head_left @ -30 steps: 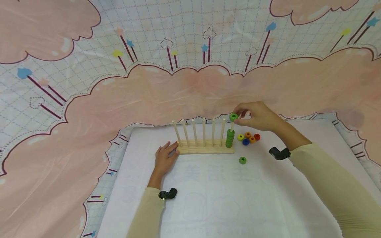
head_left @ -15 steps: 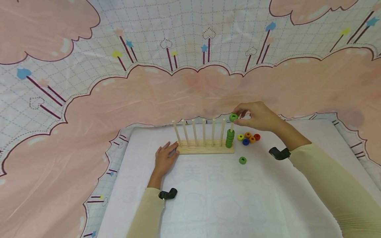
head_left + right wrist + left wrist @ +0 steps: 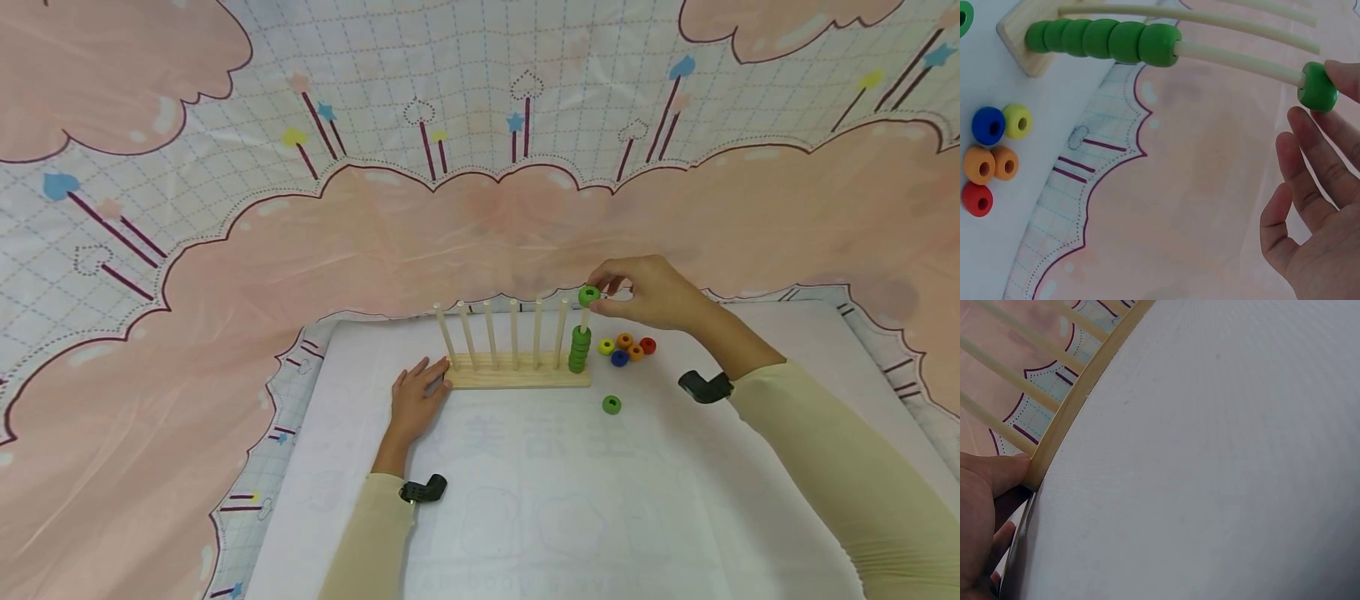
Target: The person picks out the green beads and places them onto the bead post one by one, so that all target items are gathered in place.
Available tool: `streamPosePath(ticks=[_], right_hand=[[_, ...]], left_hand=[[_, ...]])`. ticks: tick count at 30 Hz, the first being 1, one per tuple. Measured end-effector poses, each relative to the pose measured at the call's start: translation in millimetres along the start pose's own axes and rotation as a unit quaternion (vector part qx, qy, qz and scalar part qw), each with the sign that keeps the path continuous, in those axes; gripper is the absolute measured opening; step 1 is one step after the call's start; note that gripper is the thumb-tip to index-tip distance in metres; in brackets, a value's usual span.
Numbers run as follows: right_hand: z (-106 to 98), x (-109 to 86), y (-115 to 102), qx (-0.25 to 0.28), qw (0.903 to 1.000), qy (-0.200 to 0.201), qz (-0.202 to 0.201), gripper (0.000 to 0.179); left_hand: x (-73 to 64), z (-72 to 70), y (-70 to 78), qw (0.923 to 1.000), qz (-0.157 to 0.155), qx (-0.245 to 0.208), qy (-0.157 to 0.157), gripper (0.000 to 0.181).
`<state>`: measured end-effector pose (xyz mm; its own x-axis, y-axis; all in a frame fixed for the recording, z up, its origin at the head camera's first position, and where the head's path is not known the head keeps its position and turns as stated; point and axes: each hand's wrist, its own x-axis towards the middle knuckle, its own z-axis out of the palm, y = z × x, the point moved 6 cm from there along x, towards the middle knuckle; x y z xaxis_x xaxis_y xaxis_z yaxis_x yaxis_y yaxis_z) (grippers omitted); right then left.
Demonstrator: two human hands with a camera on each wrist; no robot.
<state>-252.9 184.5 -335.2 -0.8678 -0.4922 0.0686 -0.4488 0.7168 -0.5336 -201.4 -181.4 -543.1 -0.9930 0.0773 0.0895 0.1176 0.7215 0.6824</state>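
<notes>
A wooden peg rack with a row of upright pegs stands on the white table. Its rightmost peg carries a stack of green beads. At the top of that peg my right hand pinches another green bead between thumb and finger, the peg's tip right at its hole. My left hand rests against the rack's left end, fingers fairly straight, thumb on the base edge in the left wrist view. A loose green bead lies in front of the rack's right end.
Right of the rack sits a cluster of beads: yellow, blue, two orange ones and red. The white table has a patterned pink cloth behind it.
</notes>
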Motion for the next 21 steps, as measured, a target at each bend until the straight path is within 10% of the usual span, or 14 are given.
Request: streamPosePath(ticks=[21], right_hand=[[10.7,-10.8,14.3,0.001,0.9995,-0.019,0.024,0.030]], left_hand=[[0.9,-0.2,-1.5,0.9999,0.009,-0.006,-0.002,0.045]])
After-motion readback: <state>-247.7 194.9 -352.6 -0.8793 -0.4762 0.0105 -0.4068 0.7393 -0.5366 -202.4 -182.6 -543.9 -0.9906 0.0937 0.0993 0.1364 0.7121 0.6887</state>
